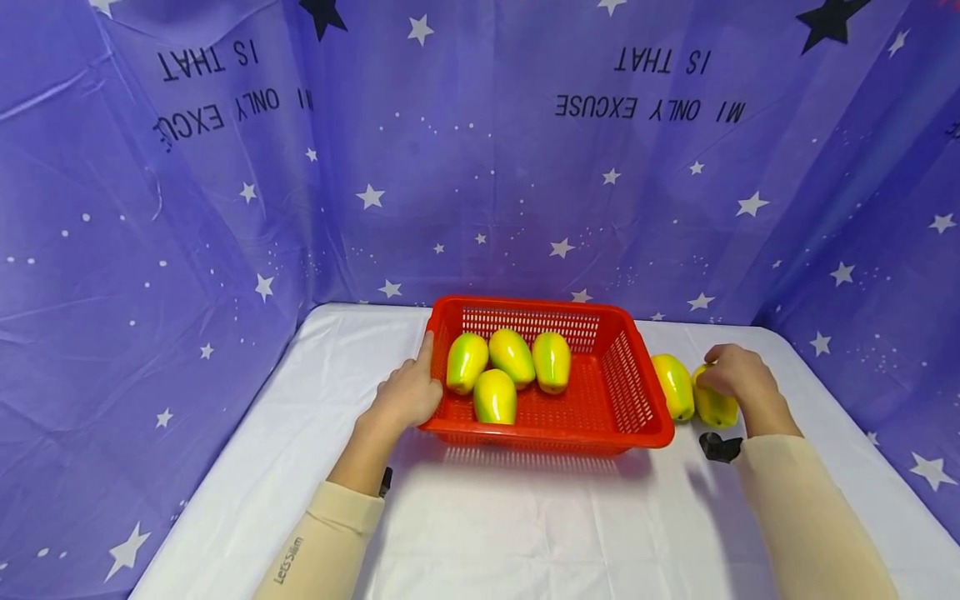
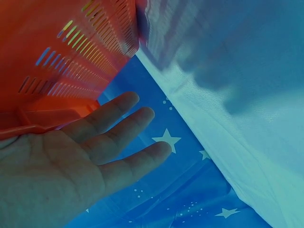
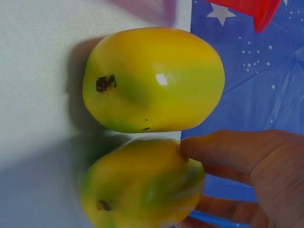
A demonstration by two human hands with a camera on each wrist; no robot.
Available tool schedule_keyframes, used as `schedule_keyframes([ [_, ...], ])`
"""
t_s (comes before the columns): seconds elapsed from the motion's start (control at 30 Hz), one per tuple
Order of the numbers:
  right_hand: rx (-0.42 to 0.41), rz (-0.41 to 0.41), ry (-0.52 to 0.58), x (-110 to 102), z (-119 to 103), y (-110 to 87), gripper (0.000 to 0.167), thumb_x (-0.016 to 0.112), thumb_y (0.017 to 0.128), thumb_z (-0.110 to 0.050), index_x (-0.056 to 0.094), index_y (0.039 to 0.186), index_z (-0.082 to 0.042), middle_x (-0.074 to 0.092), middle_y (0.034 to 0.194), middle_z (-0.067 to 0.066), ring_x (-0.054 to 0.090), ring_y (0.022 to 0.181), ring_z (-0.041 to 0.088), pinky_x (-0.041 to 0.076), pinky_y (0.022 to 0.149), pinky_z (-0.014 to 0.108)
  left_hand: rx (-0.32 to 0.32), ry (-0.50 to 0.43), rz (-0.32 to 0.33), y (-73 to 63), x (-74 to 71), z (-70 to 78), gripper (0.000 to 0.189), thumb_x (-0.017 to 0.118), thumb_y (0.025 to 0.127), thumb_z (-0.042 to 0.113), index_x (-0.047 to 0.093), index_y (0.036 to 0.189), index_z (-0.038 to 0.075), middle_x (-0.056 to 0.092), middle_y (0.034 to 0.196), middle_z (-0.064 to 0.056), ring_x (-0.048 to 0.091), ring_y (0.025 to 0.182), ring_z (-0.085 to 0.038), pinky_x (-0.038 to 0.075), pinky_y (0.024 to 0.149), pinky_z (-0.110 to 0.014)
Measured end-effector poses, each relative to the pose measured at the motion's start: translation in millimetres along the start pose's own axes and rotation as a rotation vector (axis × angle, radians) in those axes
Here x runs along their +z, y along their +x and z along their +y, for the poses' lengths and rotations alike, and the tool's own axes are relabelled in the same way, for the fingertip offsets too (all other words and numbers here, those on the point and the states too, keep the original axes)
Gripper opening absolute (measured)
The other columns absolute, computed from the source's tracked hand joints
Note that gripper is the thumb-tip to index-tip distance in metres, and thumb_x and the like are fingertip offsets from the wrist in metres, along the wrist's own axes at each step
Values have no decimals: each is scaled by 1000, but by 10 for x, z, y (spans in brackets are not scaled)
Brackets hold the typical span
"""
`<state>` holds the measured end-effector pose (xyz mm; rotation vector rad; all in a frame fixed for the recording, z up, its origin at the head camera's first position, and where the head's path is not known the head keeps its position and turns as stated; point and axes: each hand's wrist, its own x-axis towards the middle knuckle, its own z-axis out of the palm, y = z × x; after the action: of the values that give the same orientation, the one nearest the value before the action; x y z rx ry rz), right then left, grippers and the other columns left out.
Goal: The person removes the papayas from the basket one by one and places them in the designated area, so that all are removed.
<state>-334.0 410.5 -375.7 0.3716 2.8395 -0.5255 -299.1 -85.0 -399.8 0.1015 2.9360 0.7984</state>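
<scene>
A red plastic basket [image 1: 592, 408] stands on the white cloth with several yellow-green mangoes [image 1: 552, 362] inside. My left hand [image 1: 408, 393] rests at its left rim, the index finger straight along the edge. In the left wrist view, the hand's other fingers [image 2: 128, 166] stretch out loosely beneath the rim, apart from the basket wall [image 2: 52, 28]; thumb and index are hidden there. Right of the basket lie two more mangoes. My right hand [image 1: 742, 379] grips the outer mango [image 3: 142, 185] at its far end between thumb and fingers. The inner mango [image 3: 156, 80] lies beside it, untouched.
Purple star-patterned cloth [image 1: 480, 167] hangs behind and at both sides of the table. White cloth [image 1: 525, 533] covers the tabletop in front of the basket. A black piece [image 1: 720, 447] shows at the right wrist.
</scene>
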Motion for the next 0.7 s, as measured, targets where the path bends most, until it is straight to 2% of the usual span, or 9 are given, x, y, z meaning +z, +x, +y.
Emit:
schedule_keyframes([
  [0.2,-30,42,-23,-52,-48,-29,65,67,90,-24,48,142,9,50,136,40,52,114,55,45,97,71,-1,-7,-6,14,-13,11,83,42,95,20,4,168,17,57,138,-24,59,120,-44,43,101,-66],
  [0.37,-36,133,-41,-77,-179,-56,64,65,93,-30,49,142,8,51,137,39,51,117,56,47,94,70,1,-5,-10,16,-21,4,83,42,95,20,4,168,16,57,140,-25,59,121,-45,42,101,-68],
  [0.57,-88,298,-54,-101,-543,-113,61,55,97,-37,52,142,3,54,137,37,54,117,56,52,86,68,-1,-10,-8,12,-31,0,83,42,95,20,4,168,17,56,140,-25,58,122,-46,41,102,-68],
  [0.7,-171,315,-43,-133,-829,-172,60,53,99,-42,54,143,-2,56,138,36,56,118,57,52,86,68,-4,-18,-11,6,-23,0,82,42,95,20,4,168,17,56,141,-24,58,123,-46,41,102,-68],
])
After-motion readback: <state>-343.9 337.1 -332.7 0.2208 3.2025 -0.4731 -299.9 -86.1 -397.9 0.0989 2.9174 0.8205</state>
